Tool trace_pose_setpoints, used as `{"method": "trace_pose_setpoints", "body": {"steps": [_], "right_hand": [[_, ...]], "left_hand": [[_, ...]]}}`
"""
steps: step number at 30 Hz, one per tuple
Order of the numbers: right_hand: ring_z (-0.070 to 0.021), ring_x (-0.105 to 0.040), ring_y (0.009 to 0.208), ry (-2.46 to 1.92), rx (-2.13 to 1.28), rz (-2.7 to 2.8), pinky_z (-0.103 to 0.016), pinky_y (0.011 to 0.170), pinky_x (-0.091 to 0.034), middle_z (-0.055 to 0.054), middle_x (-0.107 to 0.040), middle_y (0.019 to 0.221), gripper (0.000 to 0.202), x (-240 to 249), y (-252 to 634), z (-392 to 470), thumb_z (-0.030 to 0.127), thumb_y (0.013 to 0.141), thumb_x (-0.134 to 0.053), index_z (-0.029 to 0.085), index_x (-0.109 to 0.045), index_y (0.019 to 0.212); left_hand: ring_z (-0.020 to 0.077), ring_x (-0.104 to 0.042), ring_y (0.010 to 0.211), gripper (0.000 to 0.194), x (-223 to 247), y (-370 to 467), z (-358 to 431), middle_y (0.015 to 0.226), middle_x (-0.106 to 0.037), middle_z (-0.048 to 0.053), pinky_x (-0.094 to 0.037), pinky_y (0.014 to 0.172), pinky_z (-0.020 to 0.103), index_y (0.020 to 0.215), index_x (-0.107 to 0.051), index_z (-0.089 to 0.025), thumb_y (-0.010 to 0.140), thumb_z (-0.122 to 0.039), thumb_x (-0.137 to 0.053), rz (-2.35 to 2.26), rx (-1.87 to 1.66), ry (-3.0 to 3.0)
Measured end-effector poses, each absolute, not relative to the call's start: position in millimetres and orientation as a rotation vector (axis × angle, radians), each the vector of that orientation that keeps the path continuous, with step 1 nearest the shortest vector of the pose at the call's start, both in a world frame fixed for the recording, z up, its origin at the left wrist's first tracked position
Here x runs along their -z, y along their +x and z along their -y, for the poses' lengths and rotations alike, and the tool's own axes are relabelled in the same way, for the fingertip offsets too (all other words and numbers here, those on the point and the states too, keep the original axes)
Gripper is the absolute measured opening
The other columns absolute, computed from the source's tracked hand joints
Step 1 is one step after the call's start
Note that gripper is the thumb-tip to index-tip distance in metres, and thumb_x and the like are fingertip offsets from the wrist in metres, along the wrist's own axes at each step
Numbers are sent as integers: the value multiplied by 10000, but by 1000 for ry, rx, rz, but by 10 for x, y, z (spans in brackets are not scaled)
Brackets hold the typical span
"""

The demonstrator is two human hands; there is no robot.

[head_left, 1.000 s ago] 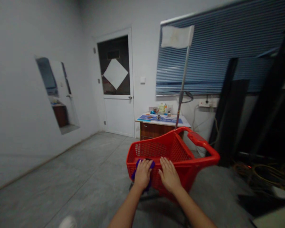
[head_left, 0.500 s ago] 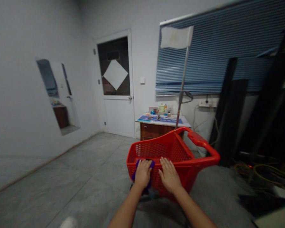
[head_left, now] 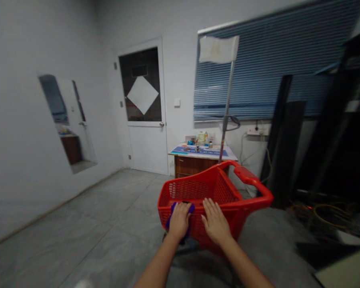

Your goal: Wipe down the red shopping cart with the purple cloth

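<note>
A red plastic shopping cart (head_left: 198, 188) with perforated sides stands in front of me, its handle at the right. My left hand (head_left: 180, 220) lies over a purple cloth (head_left: 169, 221) on the cart's near rim, fingers wrapped over it. To its right, my right hand (head_left: 214, 220) is at the same near side, palm down with fingers stretched, holding nothing. Whether its palm touches the rim cannot be made out. A pole with a white flag (head_left: 218, 49) rises behind the cart's handle end.
Behind the cart is a wooden cabinet (head_left: 187, 165) with bottles and small items on top. A white door (head_left: 148, 148) and a wall mirror (head_left: 73, 140) are to the left. Dark panels and coiled cables (head_left: 330, 214) are at the right.
The view has shifted slightly, so the room and cart appear a little further left. Both hands keep nearly the same pose at the cart's near side.
</note>
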State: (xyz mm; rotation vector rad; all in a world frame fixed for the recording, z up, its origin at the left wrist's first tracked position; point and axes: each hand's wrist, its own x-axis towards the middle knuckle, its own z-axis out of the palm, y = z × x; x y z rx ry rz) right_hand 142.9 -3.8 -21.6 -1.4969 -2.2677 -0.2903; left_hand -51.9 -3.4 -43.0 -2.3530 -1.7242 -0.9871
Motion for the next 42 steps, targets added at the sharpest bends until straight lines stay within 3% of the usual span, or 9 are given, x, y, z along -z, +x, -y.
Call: {"method": "trace_pose_setpoints", "body": {"steps": [10, 16, 23, 29, 36, 42], "right_hand": [[-256, -312, 1393, -1557, 311, 2214, -437, 1185, -121, -94, -436, 1472, 569, 69, 1583, 129, 398, 928, -373, 89, -461, 1397], [-240, -268, 1412, -1508, 254, 2270, -434, 1185, -118, -75, -414, 1491, 558, 25, 1637, 139, 384, 936, -354, 114, -435, 1417], [-230, -241, 1422, -1465, 239, 2286, -444, 1186, -103, -65, -386, 1510, 559, 58, 1679, 124, 393, 942, -340, 148, -404, 1440], [-237, -279, 1406, -1497, 214, 2280, -440, 1179, -116, -78, -409, 1495, 556, 11, 1680, 146, 396, 944, -331, 140, -421, 1429], [-229, -253, 1419, -1496, 201, 2279, -426, 1188, -96, -68, -399, 1502, 554, -3, 1630, 191, 380, 937, -357, 134, -419, 1430], [-233, -251, 1421, -1514, 182, 2273, -427, 1190, -108, -68, -402, 1500, 550, -24, 1608, 211, 389, 947, -345, 125, -433, 1420]], "left_hand": [[231, -523, 1170, 389, 257, -228, 88, 1226, -623, 71, -290, 1124, 439, 1309, -535, -212, 930, -168, -455, 1784, 891, -2336], [233, -531, 1137, 388, 299, -289, 55, 1229, -613, 65, -386, 1046, 414, 1325, -514, -227, 941, -193, -463, 1698, 853, -2415], [218, -518, 1208, 428, 381, -286, 124, 1299, -594, 61, -330, 1116, 454, 1361, -479, -231, 938, -168, -459, 1650, 945, -2370], [196, -399, 1355, 498, 350, -135, 83, 1469, -459, 35, -296, 1147, 452, 1426, -400, -252, 942, -138, -435, 1486, 888, -2515], [205, -460, 1307, 514, 418, -458, 93, 1423, -513, 46, -302, 1138, 485, 1408, -433, -271, 918, -116, -449, 1519, 890, -2482], [194, -491, 1275, 452, 255, -130, 70, 1382, -552, 55, -329, 1133, 445, 1378, -470, -243, 935, -155, -467, 1486, 920, -2551]]}}
